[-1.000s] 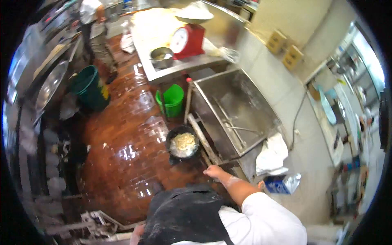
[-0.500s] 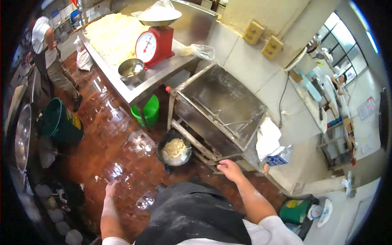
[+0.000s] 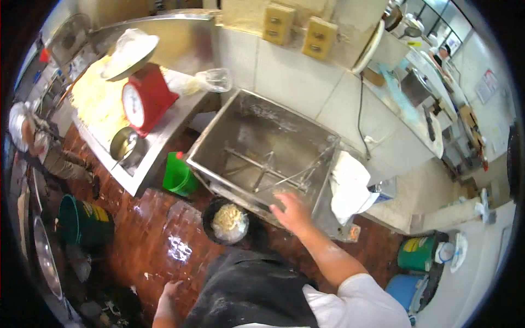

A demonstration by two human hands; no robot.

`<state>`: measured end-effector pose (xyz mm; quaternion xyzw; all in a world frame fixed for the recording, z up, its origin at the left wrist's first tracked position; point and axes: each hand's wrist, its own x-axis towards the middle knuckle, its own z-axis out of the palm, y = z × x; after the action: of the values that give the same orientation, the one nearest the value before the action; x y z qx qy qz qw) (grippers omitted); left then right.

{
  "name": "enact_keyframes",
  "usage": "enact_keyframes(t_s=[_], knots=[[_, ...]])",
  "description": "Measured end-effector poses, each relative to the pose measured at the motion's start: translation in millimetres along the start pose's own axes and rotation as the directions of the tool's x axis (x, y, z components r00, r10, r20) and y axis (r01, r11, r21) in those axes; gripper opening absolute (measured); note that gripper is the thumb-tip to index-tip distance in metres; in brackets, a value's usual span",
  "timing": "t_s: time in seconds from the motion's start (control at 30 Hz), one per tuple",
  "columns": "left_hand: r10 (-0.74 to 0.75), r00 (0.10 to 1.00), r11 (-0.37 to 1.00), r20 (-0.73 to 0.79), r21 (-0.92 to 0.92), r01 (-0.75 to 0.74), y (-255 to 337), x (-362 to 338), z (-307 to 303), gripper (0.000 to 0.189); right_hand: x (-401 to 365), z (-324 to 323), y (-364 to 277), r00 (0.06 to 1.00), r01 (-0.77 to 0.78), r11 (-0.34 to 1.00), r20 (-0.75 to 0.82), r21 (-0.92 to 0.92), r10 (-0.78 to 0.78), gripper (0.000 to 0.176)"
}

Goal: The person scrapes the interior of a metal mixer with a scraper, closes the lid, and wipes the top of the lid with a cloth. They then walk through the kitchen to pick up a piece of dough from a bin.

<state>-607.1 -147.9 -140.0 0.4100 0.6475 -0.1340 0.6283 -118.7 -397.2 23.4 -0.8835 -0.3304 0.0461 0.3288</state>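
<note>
My right hand (image 3: 292, 212) reaches over the front edge of a steel mixing trough (image 3: 213, 183), fingers spread and holding nothing. Inside the trough, metal mixing bars (image 3: 268, 170) lie bare. My left hand (image 3: 172, 290) hangs low over the brown tiled floor, fingers loosely apart and nothing visible in them. On the floor in front of the trough, a black tub (image 3: 208, 224) holds pale scraps (image 3: 228, 218). A white cloth (image 3: 349, 183) drapes over the trough's right end.
A steel table (image 3: 131, 183) bears a yellow crumbly heap (image 3: 90, 98), a red scale (image 3: 150, 98) and a metal pot (image 3: 124, 145). A bright green bucket (image 3: 180, 176) stands below. A dark green bucket (image 3: 82, 221) and another person (image 3: 46, 145) are at left.
I have come closer to the trough and the view has turned right. My right hand has moved forward over the trough's front edge, fingers opening; my left hand is lower in view.
</note>
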Motion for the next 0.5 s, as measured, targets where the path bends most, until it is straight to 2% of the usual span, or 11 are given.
enact_keyframes(t_s=[0.07,0.1,0.13,0.2,0.27,0.33,0.37,0.43,0.47,0.5], knots=[[0.029,0.999,0.993,-0.041,0.117,-0.024,7,-13,0,0.028,4,5,4,0.965,-0.093,0.994,0.25,0.052,0.078,0.035],[0.042,0.994,0.998,-0.105,0.042,-0.038,43,-53,26,0.026,6,8,7,0.962,-0.103,0.993,0.257,0.05,0.087,0.035],[0.03,0.994,0.999,-0.106,0.044,-0.025,44,-49,30,0.026,6,10,9,0.957,-0.059,0.998,0.286,0.014,0.053,0.035],[0.168,0.985,0.981,-0.045,-0.087,-0.172,46,-29,32,0.019,9,8,13,0.946,-0.018,1.0,0.324,-0.016,0.022,0.035],[0.135,0.99,0.989,-0.047,-0.05,-0.138,54,-5,37,0.019,19,-9,21,0.991,0.089,0.992,0.087,0.093,-0.097,0.035],[0.2,0.979,0.969,-0.042,0.156,-0.191,70,5,46,0.019,42,-41,43,0.984,0.098,0.994,-0.146,-0.049,-0.105,0.037],[0.185,0.982,0.971,-0.05,0.166,-0.174,71,14,41,0.019,49,-55,59,0.978,0.001,0.989,-0.206,-0.151,-0.033,0.043],[0.117,0.991,0.987,0.067,0.103,-0.123,80,45,31,0.042,52,-84,95,0.939,-0.201,0.91,-0.336,-0.361,0.074,0.058],[0.121,0.989,0.986,0.083,0.105,-0.129,87,52,27,0.042,51,-99,112,0.909,-0.302,0.835,-0.402,-0.46,0.108,0.067],[0.133,0.989,0.975,0.067,0.17,-0.143,98,62,22,0.041,45,-111,128,0.892,-0.4,0.794,-0.393,-0.458,0.223,0.075]])
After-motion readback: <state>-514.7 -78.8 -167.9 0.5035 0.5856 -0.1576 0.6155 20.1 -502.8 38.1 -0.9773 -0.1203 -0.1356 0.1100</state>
